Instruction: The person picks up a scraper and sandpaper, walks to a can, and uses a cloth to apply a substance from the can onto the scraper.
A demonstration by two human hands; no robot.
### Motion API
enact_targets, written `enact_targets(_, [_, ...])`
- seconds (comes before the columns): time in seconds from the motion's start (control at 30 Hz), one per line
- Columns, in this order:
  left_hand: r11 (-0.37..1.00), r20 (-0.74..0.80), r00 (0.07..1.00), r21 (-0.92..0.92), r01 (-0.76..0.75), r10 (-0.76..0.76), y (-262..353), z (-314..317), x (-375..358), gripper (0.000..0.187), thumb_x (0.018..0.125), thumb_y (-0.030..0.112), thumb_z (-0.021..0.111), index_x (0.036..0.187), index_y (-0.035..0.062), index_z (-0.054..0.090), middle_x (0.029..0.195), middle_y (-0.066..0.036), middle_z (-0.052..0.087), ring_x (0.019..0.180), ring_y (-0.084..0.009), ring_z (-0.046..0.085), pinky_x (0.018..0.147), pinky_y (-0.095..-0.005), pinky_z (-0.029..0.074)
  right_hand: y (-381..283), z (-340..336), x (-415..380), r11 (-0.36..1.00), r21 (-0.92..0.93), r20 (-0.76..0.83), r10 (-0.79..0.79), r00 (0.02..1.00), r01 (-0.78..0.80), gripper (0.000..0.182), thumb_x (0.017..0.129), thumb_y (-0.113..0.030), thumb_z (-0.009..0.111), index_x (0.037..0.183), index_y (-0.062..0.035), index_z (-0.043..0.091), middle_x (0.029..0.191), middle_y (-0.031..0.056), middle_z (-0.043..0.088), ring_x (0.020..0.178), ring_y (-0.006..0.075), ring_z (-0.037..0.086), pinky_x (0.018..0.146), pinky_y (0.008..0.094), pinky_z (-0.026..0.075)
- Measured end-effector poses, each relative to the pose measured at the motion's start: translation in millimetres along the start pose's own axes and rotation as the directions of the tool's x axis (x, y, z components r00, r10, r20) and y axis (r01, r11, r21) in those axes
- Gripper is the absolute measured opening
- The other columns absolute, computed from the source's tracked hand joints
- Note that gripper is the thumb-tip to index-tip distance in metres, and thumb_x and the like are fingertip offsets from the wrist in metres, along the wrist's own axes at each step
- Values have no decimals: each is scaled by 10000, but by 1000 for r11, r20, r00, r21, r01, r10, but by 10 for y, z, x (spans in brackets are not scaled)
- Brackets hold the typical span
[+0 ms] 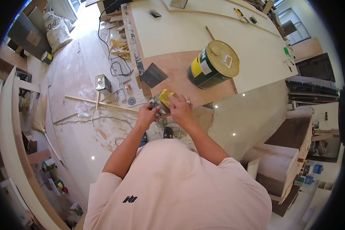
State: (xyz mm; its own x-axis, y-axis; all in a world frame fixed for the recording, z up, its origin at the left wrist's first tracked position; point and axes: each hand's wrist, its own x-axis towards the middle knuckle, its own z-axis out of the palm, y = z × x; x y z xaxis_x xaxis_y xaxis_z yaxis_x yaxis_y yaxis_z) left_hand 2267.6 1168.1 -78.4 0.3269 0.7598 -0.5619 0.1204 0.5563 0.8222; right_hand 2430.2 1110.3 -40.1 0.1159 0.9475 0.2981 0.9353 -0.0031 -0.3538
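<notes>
Here, a yellow pad [165,96] is pinched by the right hand [181,110]; a scraper [157,106], seemingly, is gripped by the left hand [147,116] beside the bench [257,50]; wiping is best kept flat.

You stand in a woodworking shop. A broad workbench [257,57] of pale board sheets fills the space ahead of you, with a large glue tin [214,64] lying on it. Offcuts and a cable [115,65] litter the floor, a broom [40,119] leans nearby, and timber panels [7,126] line the walls.
</notes>
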Motion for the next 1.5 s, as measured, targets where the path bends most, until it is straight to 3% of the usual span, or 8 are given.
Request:
enact_targets(0.07, [999,8,1000,-46,-14,15,-7,0,4,260,861,176,706,775,7,529,652,-44,548,499,-126,563,448,-276,532,62,108,11,991,132,-58,19,998,-11,263,855,-231,631,1089,-118,672,1208,94,570,999,343,574,773,443,506])
enact_targets(0.27, [997,-18,1000,71,10,-9,-48,-4,100,245,851,171,707,807,-11,549,666,-55,564,494,-138,570,433,-284,524,74,370,312,984,46,168,163,972,-173,205,846,-218,637,1027,-128,669,968,71,578,897,315,577,706,442,495])
enact_targets(0.47, [999,-44,998,7,34,-33,73,38,29,238,835,154,713,810,-42,579,679,-88,584,512,-155,578,410,-298,501,-206,233,155,999,-43,-116,18,993,-23,271,826,-214,658,1080,-120,661,940,66,564,870,292,562,693,429,479])
enact_targets(0.97, [998,4,999,42,40,-40,-2,-9,79,194,871,165,676,851,-1,578,651,-48,569,494,-129,569,446,-274,521,-214,374,43,994,18,97,109,989,-111,221,844,-247,637,999,-90,628,903,92,583,846,305,593,725,473,434])
enact_targets(1.07, [1000,7,1000,-8,-12,12,-35,2,100,202,858,169,692,831,3,580,637,-52,565,479,-135,568,441,-276,520,-168,297,273,990,-141,88,38,995,-26,163,845,-224,622,944,-94,631,893,106,587,790,328,600,707,490,434])
enact_targets(1.17, [1000,15,1000,-20,-13,13,-22,-10,71,210,845,171,705,821,2,582,631,-56,565,469,-142,566,442,-284,522,42,621,452,992,22,-62,125,990,-124,126,832,-215,617,886,-103,638,886,103,597,790,324,605,705,497,439])
enact_targets(1.37, [999,-12,1000,-34,4,-5,40,0,129,221,841,162,714,788,16,557,640,-58,571,462,-137,559,431,-282,521,21,379,258,999,-34,74,-7,997,9,139,875,-212,564,835,-104,642,874,105,602,791,329,601,706,468,451])
enact_targets(1.5, [1000,11,1000,-20,18,-18,-16,-10,72,224,847,160,707,783,19,546,655,-62,575,472,-135,562,427,-279,521,71,610,431,991,41,-83,129,988,-126,171,888,-229,560,812,-100,642,860,106,592,771,328,591,699,452,453])
